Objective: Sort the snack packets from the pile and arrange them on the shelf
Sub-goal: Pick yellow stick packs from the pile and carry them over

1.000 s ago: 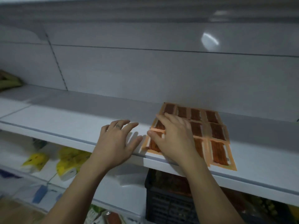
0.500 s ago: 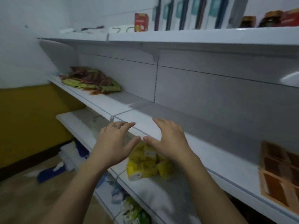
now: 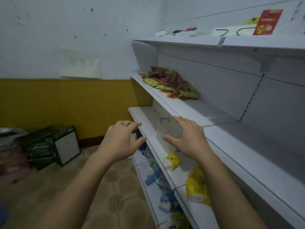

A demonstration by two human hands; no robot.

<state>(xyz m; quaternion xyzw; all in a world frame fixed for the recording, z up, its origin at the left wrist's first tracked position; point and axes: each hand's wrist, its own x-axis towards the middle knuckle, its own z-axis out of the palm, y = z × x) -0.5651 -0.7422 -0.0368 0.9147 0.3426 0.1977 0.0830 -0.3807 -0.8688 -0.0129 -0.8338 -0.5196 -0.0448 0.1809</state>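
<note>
Left hand [image 3: 121, 141] and right hand [image 3: 189, 139]: both open, fingers spread and loosely bent, palms down, nothing held. They hover side by side in front of the shelving. The right fingertips lie close to the front lip of the middle shelf [image 3: 214, 116]; contact not clear. The pile of snack packets [image 3: 171, 83] sits heaped at the far end of that shelf, well apart from both hands, with green, red and brown wrappers mixed and no order to them. Judgement: as far as this view shows, the pile is unsorted, no arranged rows are visible, and most of the work is left. Yellow tissue packs [image 3: 171, 161] lie on the lower shelf beneath the right hand.
</note>
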